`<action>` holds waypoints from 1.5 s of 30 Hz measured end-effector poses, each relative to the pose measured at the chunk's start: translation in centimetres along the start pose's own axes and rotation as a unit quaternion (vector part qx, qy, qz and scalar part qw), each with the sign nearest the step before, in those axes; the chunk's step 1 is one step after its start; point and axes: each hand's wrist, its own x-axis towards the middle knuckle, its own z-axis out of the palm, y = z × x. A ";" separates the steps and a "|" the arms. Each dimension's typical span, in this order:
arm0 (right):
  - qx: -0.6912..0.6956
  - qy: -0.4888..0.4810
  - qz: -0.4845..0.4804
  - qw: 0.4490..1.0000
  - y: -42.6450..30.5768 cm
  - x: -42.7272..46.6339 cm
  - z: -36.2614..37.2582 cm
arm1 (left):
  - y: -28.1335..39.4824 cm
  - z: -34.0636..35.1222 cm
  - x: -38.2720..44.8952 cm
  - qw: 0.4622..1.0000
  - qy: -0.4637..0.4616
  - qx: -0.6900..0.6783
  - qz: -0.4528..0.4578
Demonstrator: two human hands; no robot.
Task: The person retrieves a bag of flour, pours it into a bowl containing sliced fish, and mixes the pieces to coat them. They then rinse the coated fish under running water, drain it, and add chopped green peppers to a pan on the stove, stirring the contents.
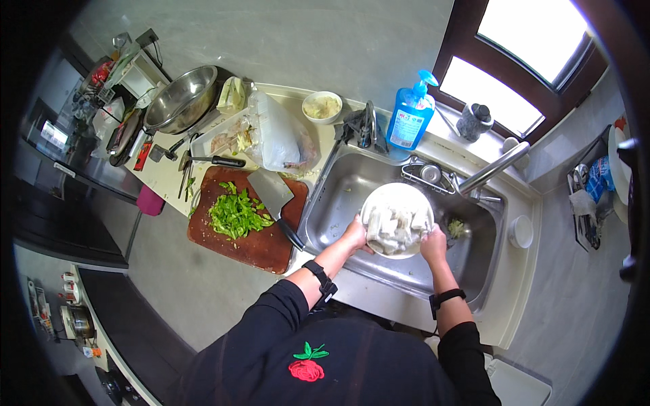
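Both hands hold a round white bowl (373,248) over the stainless steel sink (330,203). My left hand (357,236) grips its left rim and my right hand (433,244) its right rim. Pale, whitish pieces of food (396,226) fill the bowl, apparently in liquid; what food they are I cannot tell. Behind the bowl a metal faucet (495,167) reaches over the sink's back right corner. Pale green scraps (456,228) lie around the drain, right of my right hand.
Left of the sink, a brown cutting board (254,256) bears chopped green vegetable (236,215) and a cleaver (271,193), its handle pointing toward the sink. Behind stand a plastic bag (277,134), a small bowl (322,107) and a large steel basin (183,101). A blue pump bottle (410,119) stands behind the sink.
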 end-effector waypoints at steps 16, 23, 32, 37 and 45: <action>-0.015 -0.007 -0.047 0.999 1.0 0.0 0.4 | -0.8 -0.3 0.7 0.989 0.049 0.137 0.031; 0.009 -0.037 -0.001 0.999 -1.8 -1.5 -0.6 | -0.6 -0.9 -1.5 0.995 0.004 0.097 0.006; -0.073 -0.050 -0.003 0.996 -0.5 -1.3 0.9 | -2.4 -2.0 -1.2 0.992 0.029 0.124 0.014; -0.020 -0.065 -0.010 0.998 0.4 -2.7 1.9 | -3.6 -3.0 -1.2 0.995 -0.020 0.096 -0.034; -0.047 -0.024 -0.051 0.997 -4.1 -2.7 -1.0 | -0.4 -2.6 -3.3 0.995 0.023 0.079 0.064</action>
